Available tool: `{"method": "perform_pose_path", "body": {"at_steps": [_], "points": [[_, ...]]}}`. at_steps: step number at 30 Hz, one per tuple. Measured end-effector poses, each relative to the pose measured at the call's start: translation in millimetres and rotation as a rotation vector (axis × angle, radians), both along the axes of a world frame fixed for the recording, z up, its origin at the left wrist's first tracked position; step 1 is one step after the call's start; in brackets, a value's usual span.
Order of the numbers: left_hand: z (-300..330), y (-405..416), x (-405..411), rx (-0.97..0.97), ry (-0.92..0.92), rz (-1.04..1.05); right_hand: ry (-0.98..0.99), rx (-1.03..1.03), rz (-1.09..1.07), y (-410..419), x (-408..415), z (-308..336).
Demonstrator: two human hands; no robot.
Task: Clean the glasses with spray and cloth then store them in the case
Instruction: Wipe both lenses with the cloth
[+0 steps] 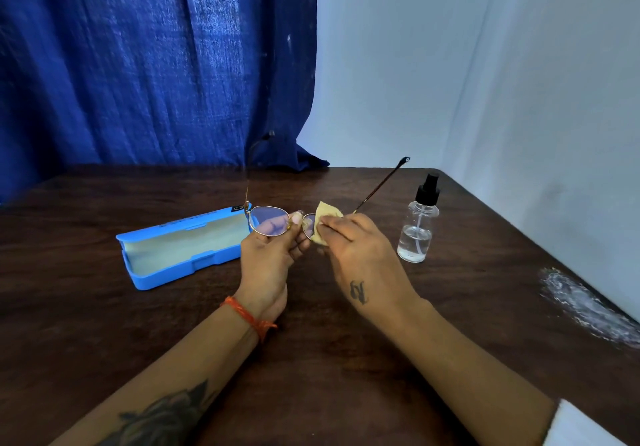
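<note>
Above the middle of the dark wooden counter (104, 324), beside the open blue case (180, 248), your left hand (268, 262) pinches the glasses (268, 220) at the bridge while your right hand (360, 248) presses the yellow cloth (327, 211) onto one lens; the spray bottle (417, 227) stands toward the counter's right edge.

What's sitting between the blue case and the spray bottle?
In the head view, both hands: the left hand holds the glasses, the right hand rubs them with a yellow cloth.
</note>
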State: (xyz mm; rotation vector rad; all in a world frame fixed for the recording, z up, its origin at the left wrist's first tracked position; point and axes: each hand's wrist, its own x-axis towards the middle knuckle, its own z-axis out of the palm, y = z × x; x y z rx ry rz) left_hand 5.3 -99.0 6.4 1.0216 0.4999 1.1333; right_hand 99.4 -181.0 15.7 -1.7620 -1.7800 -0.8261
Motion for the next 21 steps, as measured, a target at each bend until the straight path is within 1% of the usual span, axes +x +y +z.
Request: {"method": "perform_pose_path", "body": {"at_steps": [6,10,15,17,19,20,21], "points": [[-1,1,2,-0.078,-0.016,0.003,0.061,0.046,-0.005,-5,-2,2],[1,0,3,-0.068,-0.031,0.017,0.049,0.072,0.117,-3,-6,2],[1,2,1,-0.022,-0.006,0.021,0.071,0.026,0.254,-4,0,3],[1,2,0,-0.021,-0.014,0.019,0.112,0.025,0.246,-6,6,5],[2,3,0,-0.034,-0.023,0.026,0.170,0.084,0.194,-6,13,7],[2,4,0,-0.042,-0.026,0.029,0.228,0.138,0.161,-6,17,8],[2,4,0,-0.050,-0.028,0.030,0.325,0.199,0.137,-5,20,9]]}}
